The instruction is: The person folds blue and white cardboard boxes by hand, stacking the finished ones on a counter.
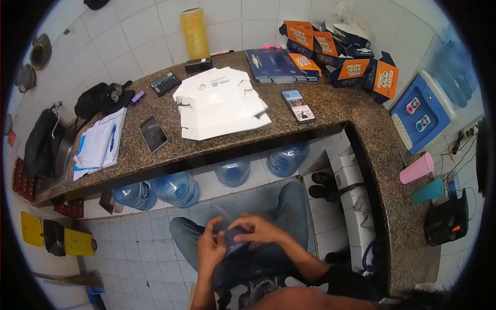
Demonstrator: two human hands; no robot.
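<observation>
Over my lap I hold a dark blue cardboard box [235, 247], partly folded, with a pale flap standing up at its far side. My left hand [211, 249] grips its left side, thumb on the near face. The fingers of my right hand [257, 230] are bent over the upper right edge, pressing on the card. On the counter ahead lies a pile of flat white carton blanks [219, 106]. Flat dark blue cartons [271, 66] lie behind it to the right, beside several folded orange and blue boxes [353, 70].
The granite counter [330, 111] curves round to my right, carrying two phones [153, 133], a calculator [165, 83], papers [99, 142], a yellow roll [194, 33], cups [416, 168] and a water dispenser [423, 111]. Large water bottles [175, 189] stand beneath it.
</observation>
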